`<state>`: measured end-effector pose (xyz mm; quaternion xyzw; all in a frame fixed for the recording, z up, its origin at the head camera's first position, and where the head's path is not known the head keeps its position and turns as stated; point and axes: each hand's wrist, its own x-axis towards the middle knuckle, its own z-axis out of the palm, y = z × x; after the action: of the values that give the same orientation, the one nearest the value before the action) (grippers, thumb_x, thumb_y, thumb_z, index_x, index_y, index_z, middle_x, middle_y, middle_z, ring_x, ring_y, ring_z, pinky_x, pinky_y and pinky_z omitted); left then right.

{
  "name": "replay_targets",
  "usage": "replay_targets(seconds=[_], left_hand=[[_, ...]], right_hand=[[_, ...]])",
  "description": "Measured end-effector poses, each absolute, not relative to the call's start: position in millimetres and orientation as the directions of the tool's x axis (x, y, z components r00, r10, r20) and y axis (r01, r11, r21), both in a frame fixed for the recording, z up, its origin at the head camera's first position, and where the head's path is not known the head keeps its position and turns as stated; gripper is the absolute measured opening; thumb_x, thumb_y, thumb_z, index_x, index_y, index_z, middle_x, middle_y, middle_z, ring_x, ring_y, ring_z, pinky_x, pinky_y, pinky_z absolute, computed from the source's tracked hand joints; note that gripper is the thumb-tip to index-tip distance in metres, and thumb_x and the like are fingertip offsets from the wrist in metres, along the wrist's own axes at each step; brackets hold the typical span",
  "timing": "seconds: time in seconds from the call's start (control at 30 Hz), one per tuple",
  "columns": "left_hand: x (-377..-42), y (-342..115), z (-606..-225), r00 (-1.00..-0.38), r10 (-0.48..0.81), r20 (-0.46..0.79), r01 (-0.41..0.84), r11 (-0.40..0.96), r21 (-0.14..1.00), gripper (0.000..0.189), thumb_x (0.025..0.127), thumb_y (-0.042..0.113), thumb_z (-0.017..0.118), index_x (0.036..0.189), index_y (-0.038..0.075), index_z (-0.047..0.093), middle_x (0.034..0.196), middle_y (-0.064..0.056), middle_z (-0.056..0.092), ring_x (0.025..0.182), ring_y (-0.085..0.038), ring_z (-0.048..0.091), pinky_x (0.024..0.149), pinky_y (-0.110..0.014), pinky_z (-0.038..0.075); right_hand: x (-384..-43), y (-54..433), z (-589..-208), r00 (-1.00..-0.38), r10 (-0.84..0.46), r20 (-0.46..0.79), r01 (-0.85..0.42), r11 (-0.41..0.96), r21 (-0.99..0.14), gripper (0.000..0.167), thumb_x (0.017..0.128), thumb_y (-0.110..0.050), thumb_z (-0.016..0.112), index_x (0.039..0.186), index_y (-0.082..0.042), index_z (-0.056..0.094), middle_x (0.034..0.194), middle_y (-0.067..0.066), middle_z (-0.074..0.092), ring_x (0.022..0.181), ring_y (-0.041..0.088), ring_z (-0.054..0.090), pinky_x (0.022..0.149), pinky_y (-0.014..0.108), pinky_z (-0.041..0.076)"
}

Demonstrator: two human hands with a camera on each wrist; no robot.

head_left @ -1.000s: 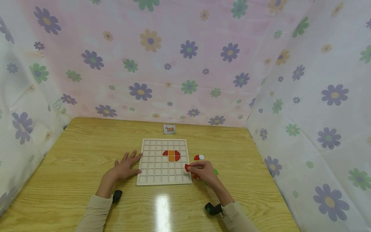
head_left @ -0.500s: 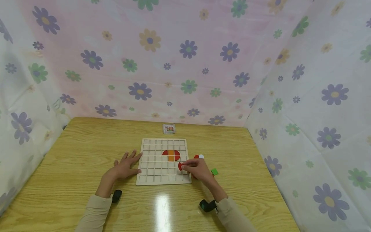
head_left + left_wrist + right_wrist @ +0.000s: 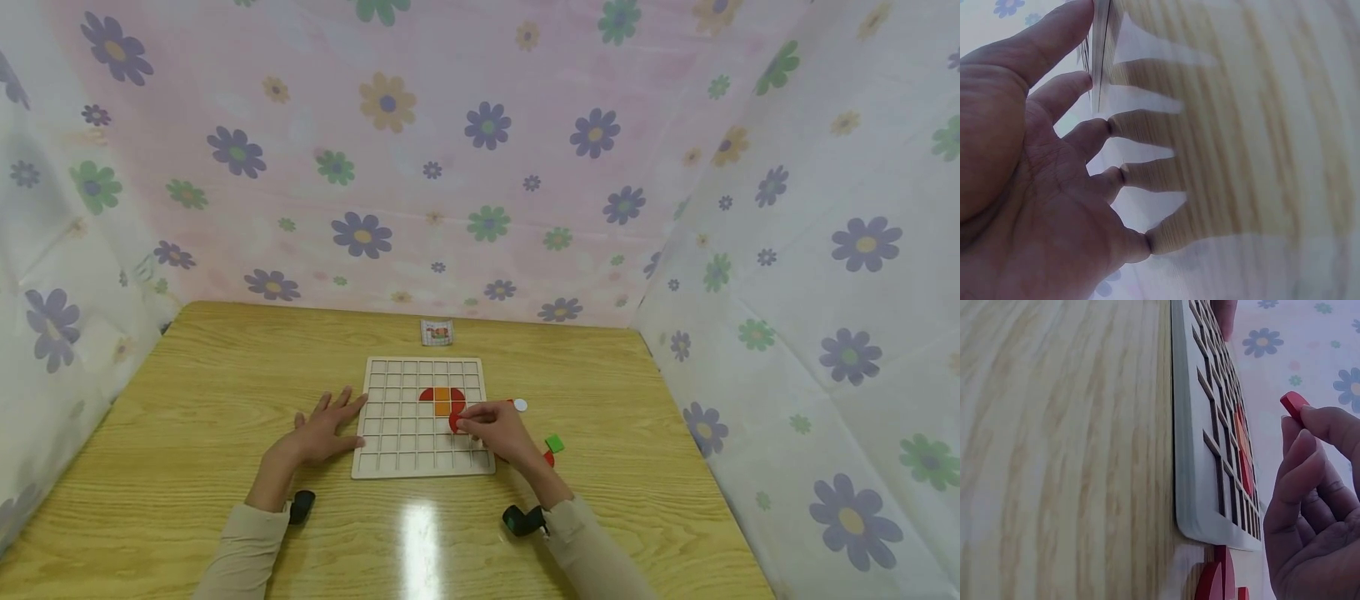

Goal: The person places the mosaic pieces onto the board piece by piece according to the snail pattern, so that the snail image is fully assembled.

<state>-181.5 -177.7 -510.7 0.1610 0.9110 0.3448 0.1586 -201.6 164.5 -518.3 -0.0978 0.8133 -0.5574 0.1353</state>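
A square wooden grid board (image 3: 397,454) lies on the table. Set in its cells are two orange squares (image 3: 442,401) with red quarter-round pieces (image 3: 427,395) beside them. My right hand (image 3: 498,433) pinches a red curved piece (image 3: 1294,403) between thumb and finger; in the right wrist view it is held above the board. In the head view that piece appears just below the orange and red group. My left hand (image 3: 322,433) has its fingers spread on the table, with thumb and index finger touching the board's left edge.
Right of the board lie a white disc (image 3: 521,405), a green square (image 3: 554,443) and red pieces (image 3: 549,459), partly hidden by my right hand. A small picture card (image 3: 437,333) sits behind the board. Flowered cloth (image 3: 487,167) hangs behind the table.
My right hand has moved left over the board with the red piece, from its right edge to just below the coloured group. My left hand stays where it was.
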Motion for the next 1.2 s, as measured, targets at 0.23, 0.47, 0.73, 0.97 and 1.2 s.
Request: replay_targets(seconds=[0.23,0.47,0.73,0.97,1.2], left_hand=[[-182,-178,-511,-0.897,0.406,-0.174,0.187,0.706,0.683,0.077,0.096,0.029,0.071,0.158,0.003,0.033,0.165,-0.031,0.013,0.147,-0.061,0.000,0.100,-0.089,0.000],[-183,-178,-512,-0.896,0.409,-0.176,0.186,0.703,0.687,0.077,0.096,0.029,0.071,0.158,0.003,0.033,0.165,-0.031,0.012,0.147,-0.062,0.000,0.099,-0.089,0.000],[-183,-178,-512,-0.896,0.403,-0.187,0.179,0.712,0.679,0.078,0.096,0.029,0.071,0.159,0.004,0.032,0.165,-0.031,0.011,0.148,-0.061,0.000,0.100,-0.089,-0.001],[-183,-177,-510,-0.899,0.395,-0.191,0.171,0.717,0.676,0.078,0.096,0.029,0.071,0.159,0.004,0.032,0.165,-0.030,0.012,0.149,-0.060,0.000,0.101,-0.088,-0.001],[-183,-178,-514,-0.900,0.396,-0.180,0.177,0.711,0.681,0.077,0.096,0.029,0.071,0.159,0.005,0.033,0.165,-0.030,0.013,0.148,-0.060,0.001,0.100,-0.089,-0.001]], right_hand=[[-206,155,-516,-0.950,-0.294,-0.108,0.008,0.323,-0.946,0.019,0.094,-0.020,0.075,0.103,-0.003,0.076,0.091,0.015,0.077,0.069,0.022,0.064,0.053,0.027,0.047],[-212,145,-515,-0.959,-0.269,-0.093,-0.009,0.354,-0.935,0.017,0.095,-0.019,0.074,0.101,-0.003,0.077,0.091,0.013,0.073,0.074,0.021,0.063,0.054,0.025,0.046],[-219,135,-513,-0.963,-0.258,-0.075,-0.029,0.377,-0.926,0.015,0.094,-0.016,0.075,0.100,-0.002,0.078,0.089,0.013,0.076,0.078,0.027,0.069,0.059,0.026,0.049],[-227,127,-515,-0.961,-0.268,-0.068,-0.055,0.427,-0.903,0.014,0.093,-0.016,0.076,0.096,-0.002,0.078,0.086,0.006,0.075,0.071,0.015,0.066,0.060,0.025,0.052],[-231,117,-519,-0.956,-0.285,-0.064,-0.091,0.499,-0.862,0.013,0.094,-0.014,0.074,0.094,-0.001,0.076,0.086,0.008,0.075,0.068,0.010,0.063,0.061,0.024,0.051]])
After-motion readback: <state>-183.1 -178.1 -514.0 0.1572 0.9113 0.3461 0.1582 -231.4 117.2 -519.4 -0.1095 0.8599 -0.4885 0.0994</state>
